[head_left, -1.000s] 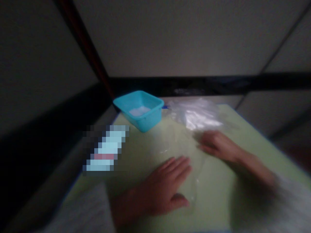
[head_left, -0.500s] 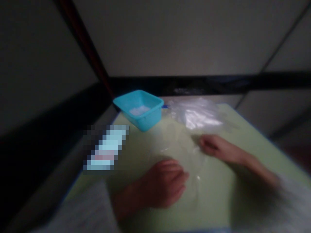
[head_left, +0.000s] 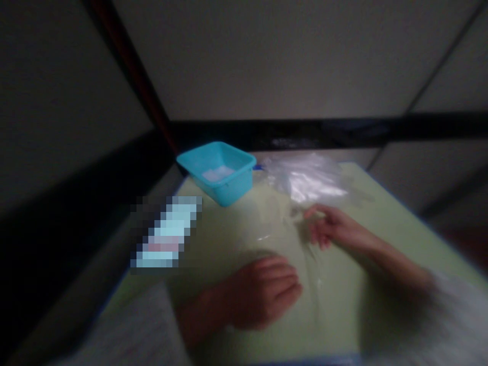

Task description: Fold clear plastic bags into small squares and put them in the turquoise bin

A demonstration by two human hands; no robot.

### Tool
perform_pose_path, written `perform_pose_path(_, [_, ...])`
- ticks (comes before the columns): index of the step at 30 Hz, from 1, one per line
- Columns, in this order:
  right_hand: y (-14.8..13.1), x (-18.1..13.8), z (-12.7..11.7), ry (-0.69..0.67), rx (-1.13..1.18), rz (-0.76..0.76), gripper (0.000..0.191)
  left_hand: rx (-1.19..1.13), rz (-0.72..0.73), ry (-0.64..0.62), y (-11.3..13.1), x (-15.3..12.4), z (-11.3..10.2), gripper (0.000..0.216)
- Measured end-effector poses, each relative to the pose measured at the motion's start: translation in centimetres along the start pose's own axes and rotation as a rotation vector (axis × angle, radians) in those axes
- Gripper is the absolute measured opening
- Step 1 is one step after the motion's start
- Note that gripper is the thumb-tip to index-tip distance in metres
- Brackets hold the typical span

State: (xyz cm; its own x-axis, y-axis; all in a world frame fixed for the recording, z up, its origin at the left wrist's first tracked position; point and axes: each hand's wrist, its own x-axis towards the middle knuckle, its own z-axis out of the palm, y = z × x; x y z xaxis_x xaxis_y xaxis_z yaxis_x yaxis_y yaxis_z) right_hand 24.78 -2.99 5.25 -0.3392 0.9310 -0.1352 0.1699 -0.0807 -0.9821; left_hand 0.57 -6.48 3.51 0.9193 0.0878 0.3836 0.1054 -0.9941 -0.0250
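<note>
A clear plastic bag [head_left: 305, 254] lies flat on the pale green table [head_left: 373, 239], hard to see in the dim, blurred view. My left hand [head_left: 263, 297] rests on its near left part with the fingers curled under. My right hand [head_left: 330, 226] pinches the bag's far edge between thumb and fingers and lifts it slightly.
A turquoise plastic tub [head_left: 218, 172] with something white inside stands at the table's far left corner. A heap of clear plastic bags [head_left: 308, 180] lies at the far middle. A pixelated light-blue object [head_left: 165, 231] sits at the left edge. Dark walls surround the table.
My left hand went from lying flat with fingers spread to curled on the bag. My right hand closed from flat to a pinch at the bag's far edge and rose a little.
</note>
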Motion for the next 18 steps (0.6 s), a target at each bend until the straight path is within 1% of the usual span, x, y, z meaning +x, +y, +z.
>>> perform_pose_path(3, [0.7,0.2,0.9,0.017,0.127,0.025,0.03,0.009,0.001,-0.001,0.0,0.0,0.0,0.026])
perform_pose_path(7, [1.4,0.3,1.6,0.004,0.266,0.042,0.036,0.011,0.005,0.025,0.0,-0.1,0.1,0.026])
perform_pose_path(12, [1.2,0.5,2.0,0.019,0.349,0.017,0.038,-0.008,-0.05,0.084,0.1,-0.7,0.1,0.026])
perform_pose_path(14, [1.0,0.6,2.0,0.046,0.352,-0.014,0.037,-0.027,-0.059,0.07,0.1,-0.6,-0.2,0.025])
perform_pose_path(16, [0.9,0.6,1.8,0.074,0.343,-0.035,0.035,-0.056,-0.03,0.033,0.0,-0.3,-0.5,0.024])
perform_pose_path(18, [0.9,0.5,1.7,0.086,0.322,-0.037,0.034,-0.08,0.007,0.001,-0.1,-0.1,-0.7,0.029])
